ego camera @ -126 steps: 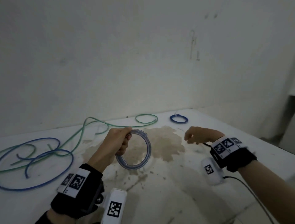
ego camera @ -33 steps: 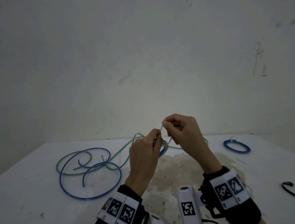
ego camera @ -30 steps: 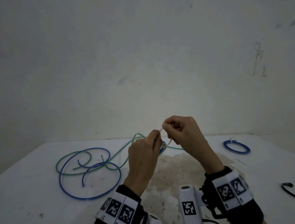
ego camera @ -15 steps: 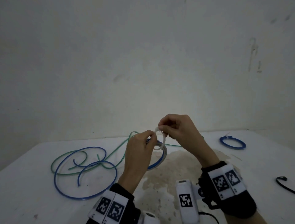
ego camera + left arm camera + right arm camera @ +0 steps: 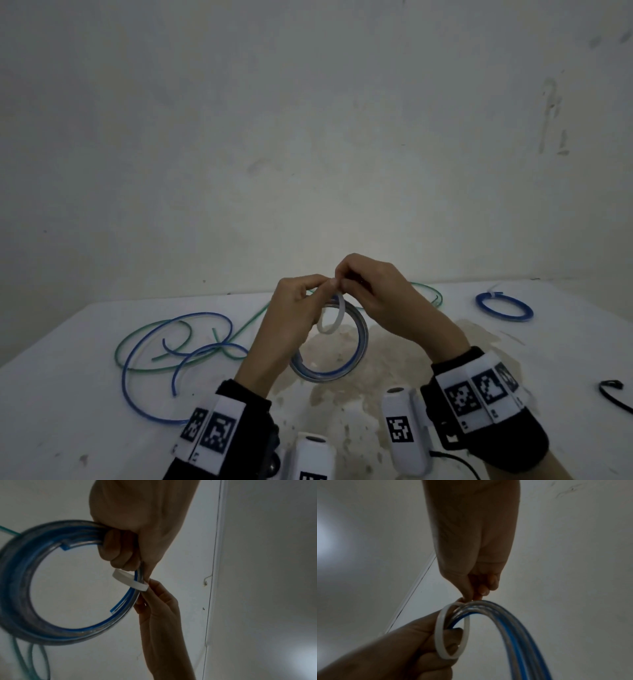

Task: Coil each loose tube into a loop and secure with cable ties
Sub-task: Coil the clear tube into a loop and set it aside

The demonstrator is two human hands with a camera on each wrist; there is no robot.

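Observation:
My left hand [image 5: 294, 308] grips the top of a coiled clear-and-blue tube [image 5: 359, 346], held upright above the table; the same coil [image 5: 20, 588] fills the left wrist view. A white cable tie [image 5: 334, 320] loops around the coil's strands [image 5: 505, 616] just beside my left fingers [image 5: 118, 550]. My right hand [image 5: 370, 291] pinches the cable tie [image 5: 452, 631] ends at the top of the coil, thumb and fingertips [image 5: 471, 595] pressed together. The tie [image 5: 130, 580] still forms a wide loose ring.
Loose blue tube [image 5: 144, 363] and green tube [image 5: 137, 339] lie tangled on the white table [image 5: 68, 428] at the left. A tied blue coil [image 5: 503, 306] lies at the far right. A black cable [image 5: 613, 394] sits at the right edge. A wall stands close behind.
Earlier my left hand held the coil alone while the right reached away. Since then the right hand has brought a white tie round the coil, and both hands have sunk slightly.

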